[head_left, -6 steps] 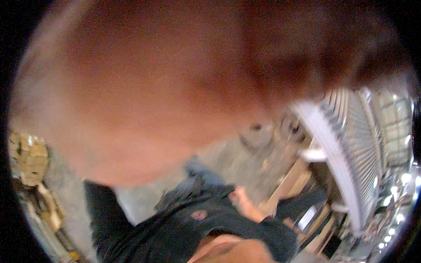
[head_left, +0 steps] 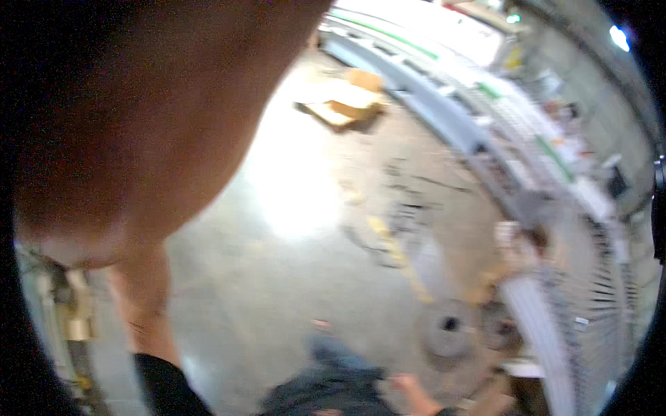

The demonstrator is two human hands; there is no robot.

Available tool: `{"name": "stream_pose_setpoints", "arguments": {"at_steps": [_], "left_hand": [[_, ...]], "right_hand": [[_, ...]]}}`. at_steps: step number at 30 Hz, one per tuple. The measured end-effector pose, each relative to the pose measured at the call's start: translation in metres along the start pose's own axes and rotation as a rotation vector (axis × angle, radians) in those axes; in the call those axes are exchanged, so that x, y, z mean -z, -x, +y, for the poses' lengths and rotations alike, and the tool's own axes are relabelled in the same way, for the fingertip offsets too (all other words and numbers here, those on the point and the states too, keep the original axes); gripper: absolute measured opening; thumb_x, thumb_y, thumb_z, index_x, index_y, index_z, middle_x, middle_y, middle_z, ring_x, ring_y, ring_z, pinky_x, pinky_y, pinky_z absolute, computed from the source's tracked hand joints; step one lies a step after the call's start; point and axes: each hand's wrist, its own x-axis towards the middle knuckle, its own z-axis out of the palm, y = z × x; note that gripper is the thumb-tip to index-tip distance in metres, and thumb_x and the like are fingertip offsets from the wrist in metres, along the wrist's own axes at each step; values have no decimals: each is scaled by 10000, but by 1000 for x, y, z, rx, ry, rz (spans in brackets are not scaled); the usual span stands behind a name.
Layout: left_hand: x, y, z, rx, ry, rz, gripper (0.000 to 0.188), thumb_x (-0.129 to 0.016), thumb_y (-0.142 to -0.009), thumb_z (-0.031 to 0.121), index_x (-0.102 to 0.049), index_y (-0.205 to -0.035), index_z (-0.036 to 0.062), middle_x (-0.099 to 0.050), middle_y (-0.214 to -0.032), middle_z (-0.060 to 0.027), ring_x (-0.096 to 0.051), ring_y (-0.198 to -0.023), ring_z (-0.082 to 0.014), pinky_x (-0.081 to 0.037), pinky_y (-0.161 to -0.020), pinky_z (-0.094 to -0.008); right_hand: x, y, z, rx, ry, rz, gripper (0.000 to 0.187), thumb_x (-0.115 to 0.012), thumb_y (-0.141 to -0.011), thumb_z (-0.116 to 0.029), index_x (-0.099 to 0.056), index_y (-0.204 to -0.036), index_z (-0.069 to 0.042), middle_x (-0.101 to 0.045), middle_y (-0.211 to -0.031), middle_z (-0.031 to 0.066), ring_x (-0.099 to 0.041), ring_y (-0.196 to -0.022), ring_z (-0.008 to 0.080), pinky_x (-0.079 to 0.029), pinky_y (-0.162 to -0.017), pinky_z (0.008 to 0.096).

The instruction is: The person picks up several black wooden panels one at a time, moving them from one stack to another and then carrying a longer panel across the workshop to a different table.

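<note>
My left hand (head_left: 139,125) is raised right up to the camera, dark and out of focus, covering the upper left of the head view. Its fingers cannot be made out. From the lower left its forearm (head_left: 147,305) rises out of a black sleeve (head_left: 163,381). My right hand (head_left: 408,385) hangs low beside my black shirt (head_left: 326,395), small and smeared, with its fingers unclear. I see nothing in it that I can make out. Nearest to it on the right are two round, grey reel-like things (head_left: 447,347) on the floor.
A long bench or conveyor (head_left: 444,104) curves along the right, with a ribbed grey structure (head_left: 541,340) nearer me. Flattened cardboard (head_left: 350,100) lies on the concrete floor (head_left: 270,291) ahead. A yellow line (head_left: 399,256) crosses it; brown boxes (head_left: 80,312) stand at left.
The view has swung up and outward, bringing more floor and the long bench into sight. My left hand now covers less of the picture, toward the upper left, and its forearm shows.
</note>
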Motion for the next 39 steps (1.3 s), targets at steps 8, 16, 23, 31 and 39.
{"name": "stream_pose_setpoints", "arguments": {"at_steps": [8,16,23,31,39], "left_hand": [[216,-37,-197,3,-360,173,507,-725,-824,38,-508,-1281,17,-611,-1208,-153,-611,-1081,-233,-553,-842,-342],[299,30,-437,81,-521,219,369,-702,-854,41,-605,-1209,27,-668,-1131,-128,-653,-1014,-197,-569,-808,-303],[376,22,-716,528,-455,55,291,-689,-870,36,-674,-1161,28,-710,-1038,-92,-657,-885,-129,-547,-736,-245],[473,231,-1045,1467,-121,-35,380,-713,-877,224,-654,-1166,-15,-696,-1004,-86,-647,-864,-163,-543,-762,-326],[572,526,-1118,2516,-702,-12,529,-613,-714,-41,-480,-1225,-68,-665,-725,-177,-677,-666,-268,-493,-467,-386]], "right_hand": [[-30,-172,-524,873,465,142,153,-596,-876,-138,-631,-814,-2,-571,-619,25,-521,-554,110,-392,-479,283],[-237,-249,-868,1009,438,-145,390,-645,-872,-192,-628,-1216,-8,-684,-835,53,-622,-736,133,-502,-655,282],[-309,-275,-944,571,630,-326,346,-631,-868,-195,-679,-1155,-9,-701,-780,82,-626,-651,144,-517,-607,307],[-367,-370,-1091,247,481,-267,186,-646,-855,-122,-703,-933,38,-660,-689,101,-620,-583,174,-478,-533,316],[-463,-545,-1678,737,366,-224,336,-604,-889,-109,-634,-1178,61,-682,-793,83,-613,-671,128,-496,-604,260]]}}
